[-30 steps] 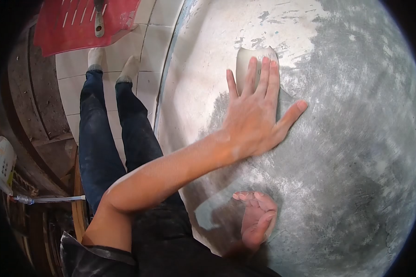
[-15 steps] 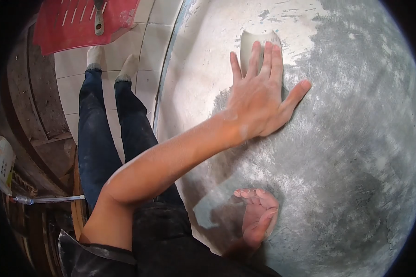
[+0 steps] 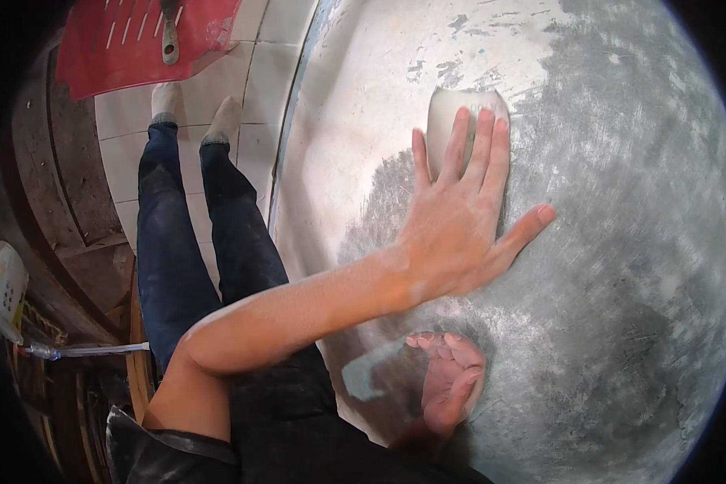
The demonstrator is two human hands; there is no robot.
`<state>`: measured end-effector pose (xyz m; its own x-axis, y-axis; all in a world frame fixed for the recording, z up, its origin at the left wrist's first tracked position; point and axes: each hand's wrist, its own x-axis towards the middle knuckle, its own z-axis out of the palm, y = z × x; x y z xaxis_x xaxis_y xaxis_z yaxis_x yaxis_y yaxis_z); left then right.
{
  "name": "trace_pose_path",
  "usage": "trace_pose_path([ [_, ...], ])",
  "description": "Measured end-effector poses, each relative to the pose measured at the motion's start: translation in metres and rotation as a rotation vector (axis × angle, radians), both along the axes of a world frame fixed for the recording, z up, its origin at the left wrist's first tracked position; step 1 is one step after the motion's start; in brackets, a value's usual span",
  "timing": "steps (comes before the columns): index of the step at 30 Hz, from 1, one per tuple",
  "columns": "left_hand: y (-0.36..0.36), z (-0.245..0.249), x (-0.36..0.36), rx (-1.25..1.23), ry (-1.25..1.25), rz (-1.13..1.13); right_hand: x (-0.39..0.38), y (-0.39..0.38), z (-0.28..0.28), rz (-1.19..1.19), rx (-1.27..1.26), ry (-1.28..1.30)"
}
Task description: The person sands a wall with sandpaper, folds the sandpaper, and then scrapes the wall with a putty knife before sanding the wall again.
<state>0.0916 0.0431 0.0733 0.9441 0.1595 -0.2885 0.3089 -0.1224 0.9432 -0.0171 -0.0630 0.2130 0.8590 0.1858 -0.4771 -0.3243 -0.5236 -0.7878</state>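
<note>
Since half a second before, the left hand and the pale sheet under it had slid a little down and to the right across the big round metal disc. The right hand had kept its place near the disc's lower edge. The left hand lay flat and open, back up, fingers spread and thumb splayed to the side. Three fingertips pressed the sheet against the metal rather than clasping it. The sheet, thin, off-white and curled at its top corners, much like sandpaper, sat on the disc's upper part, where a chalky whitish coating met bare grey. The disc was dull and scuffed, streaked with fine scratch marks, its left rim a long smooth curve. The right hand rested palm up with its fingers loosely curled, holding nothing that could be seen. Beyond the left rim stood the person's legs in dark dusty jeans on a pale tiled floor. Past the feet lay a red slotted plastic tray with a handled tool on it.
</note>
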Motion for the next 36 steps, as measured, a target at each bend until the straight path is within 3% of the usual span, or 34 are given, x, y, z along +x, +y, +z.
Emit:
trace_pose_path([
  [11,0.002,0.006,0.007,-0.025,-0.034,-0.001,0.0,0.0,0.002,-0.023,0.011,0.013],
  [15,0.009,-0.004,0.027,-0.119,-0.076,0.101,0.001,-0.002,0.001,-0.015,0.019,0.006],
  [21,0.002,0.013,0.002,-0.013,-0.07,-0.006,0.002,0.002,0.002,-0.022,-0.015,0.014],
  [24,0.01,0.001,0.03,-0.084,-0.135,0.115,0.003,0.002,0.003,-0.015,-0.01,0.014],
  [30,0.004,0.012,0.004,0.019,-0.115,-0.013,0.004,0.001,0.002,-0.031,0.009,0.023],
  [36,0.006,0.009,0.02,-0.084,-0.148,0.066,0.003,0.001,0.003,-0.026,0.031,0.023],
])
